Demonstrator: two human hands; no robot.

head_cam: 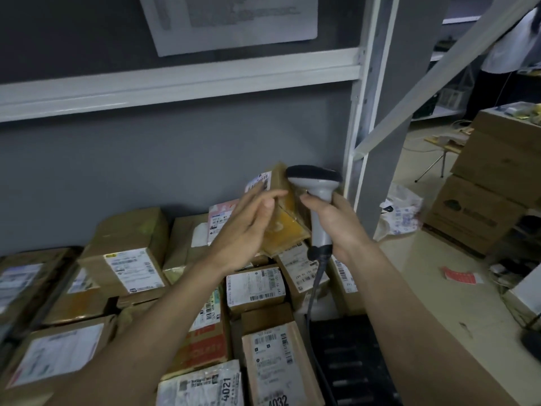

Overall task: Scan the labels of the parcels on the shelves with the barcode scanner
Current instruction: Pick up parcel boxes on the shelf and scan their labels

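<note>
Scanner: grey plastic barcode scanner (317, 200), rounded black head, cord trailing down.
Parcel: small taped cardboard parcel (281, 212), white label, tilted above the shelf (175, 80) pile.
Room: grey wall, white metal racking.
Right hand (336, 221): wrapped round the handle.
Left hand (248, 227): fingers straight, seemingly steadying the parcel.

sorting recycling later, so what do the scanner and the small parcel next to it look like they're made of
The scanner looks like moulded plastic: smooth, matt grey handle, darker head, seamless curved shape. The small parcel looks like brown cardboard wrapped in glossy clear or yellowish tape, judging by the shiny amber sheen on its side; its label seems to be printed white paper.
</note>
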